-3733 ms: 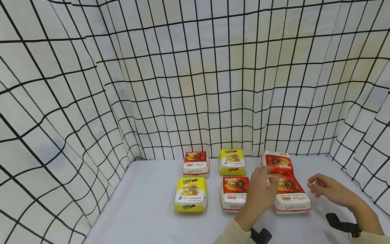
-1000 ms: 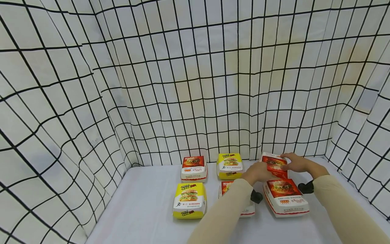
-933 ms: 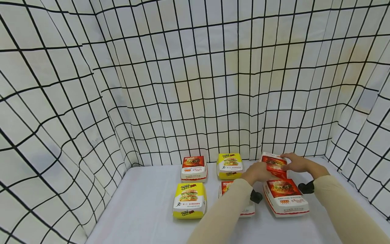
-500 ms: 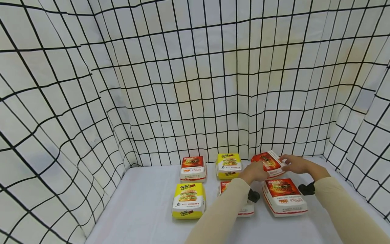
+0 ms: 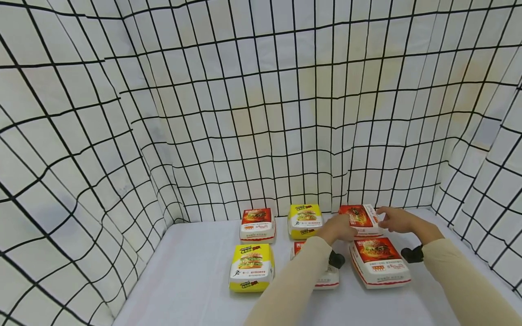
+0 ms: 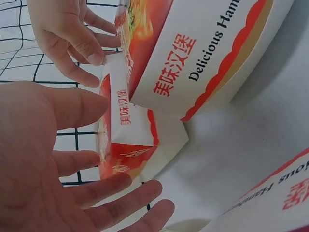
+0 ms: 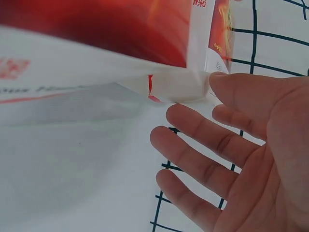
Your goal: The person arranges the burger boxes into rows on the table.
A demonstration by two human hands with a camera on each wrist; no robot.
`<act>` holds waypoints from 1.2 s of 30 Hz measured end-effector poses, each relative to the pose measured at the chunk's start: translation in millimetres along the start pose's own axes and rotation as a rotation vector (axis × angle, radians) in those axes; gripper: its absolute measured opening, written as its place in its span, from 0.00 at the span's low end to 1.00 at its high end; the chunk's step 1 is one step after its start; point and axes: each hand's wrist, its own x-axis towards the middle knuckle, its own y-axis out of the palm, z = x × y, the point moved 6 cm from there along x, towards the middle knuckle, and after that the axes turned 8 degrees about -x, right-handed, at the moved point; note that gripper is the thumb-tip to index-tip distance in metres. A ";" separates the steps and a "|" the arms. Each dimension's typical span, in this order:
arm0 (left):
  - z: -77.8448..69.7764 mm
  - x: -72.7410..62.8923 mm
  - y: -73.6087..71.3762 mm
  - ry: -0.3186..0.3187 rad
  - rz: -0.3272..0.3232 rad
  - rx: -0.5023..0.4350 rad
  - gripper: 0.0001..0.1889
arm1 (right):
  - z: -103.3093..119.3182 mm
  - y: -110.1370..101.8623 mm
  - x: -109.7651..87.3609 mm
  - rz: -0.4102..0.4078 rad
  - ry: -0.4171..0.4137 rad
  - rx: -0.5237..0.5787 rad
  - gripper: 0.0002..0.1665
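A red-and-white hamburger box (image 5: pixel 358 216) lies at the back right, between my two hands. My left hand (image 5: pixel 337 227) is at its left side, the fingers fairly straight and hanging loose; in the left wrist view the thumb of that hand (image 6: pixel 53 154) is close to the box (image 6: pixel 137 128). At the box's right end is my right hand (image 5: pixel 401 222). In the right wrist view the right hand's (image 7: pixel 256 154) thumb and forefinger touch or nearly touch the box's end, fingers extended. Just in front sits another red-and-white hamburger box (image 5: pixel 381 262).
A red-and-white box (image 5: pixel 328 277), partly behind my left sleeve, stands front middle. Further left are a yellow-and-white box (image 5: pixel 251 268) in front and a red-and-white one (image 5: pixel 257 225) behind it. A second yellow box (image 5: pixel 304 222) is back middle. Grid-patterned cloth walls (image 5: pixel 253 113) enclose the white table (image 5: pixel 191 271).
Both hands have moved onto the back right box and turned it clockwise about a quarter turn; its white panel has gone from the far side to the right. It now sits square behind the front box.
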 end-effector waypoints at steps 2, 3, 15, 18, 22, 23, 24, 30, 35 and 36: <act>-0.8 -0.5 -2.7 0.015 -0.019 0.009 0.21 | 0.0 -3.0 2.3 0.001 -0.001 -0.008 0.33; -1.5 -0.4 -4.0 0.025 -0.032 0.021 0.21 | 0.1 -4.6 3.5 -0.002 -0.002 -0.011 0.33; -9.0 -6.8 -7.3 0.019 -0.056 0.051 0.23 | 10.9 -15.1 15.2 -0.092 -0.032 -0.080 0.34; -8.9 -8.2 -5.3 0.026 -0.034 0.046 0.24 | 12.7 -11.0 19.6 -0.071 -0.036 -0.051 0.37; -8.6 -10.9 -4.8 0.031 -0.019 0.057 0.23 | 14.1 -5.0 22.9 -0.022 -0.049 -0.001 0.39; -8.7 -11.7 -4.9 0.030 -0.019 0.062 0.22 | 13.7 -3.7 23.0 -0.013 -0.049 0.012 0.39; -8.7 -12.5 -4.8 0.024 -0.017 0.062 0.22 | 13.0 -2.7 23.1 -0.009 -0.049 0.020 0.39; -6.4 -12.9 -4.0 -0.007 -0.013 0.043 0.18 | 9.2 -1.1 23.1 -0.021 -0.031 0.005 0.39; -4.8 -11.7 -5.2 -0.024 -0.010 0.026 0.16 | 8.7 -1.7 20.0 -0.026 -0.028 -0.010 0.40; -4.4 -11.6 -5.3 -0.027 -0.009 0.026 0.17 | 8.6 -2.0 19.5 -0.028 -0.031 -0.015 0.40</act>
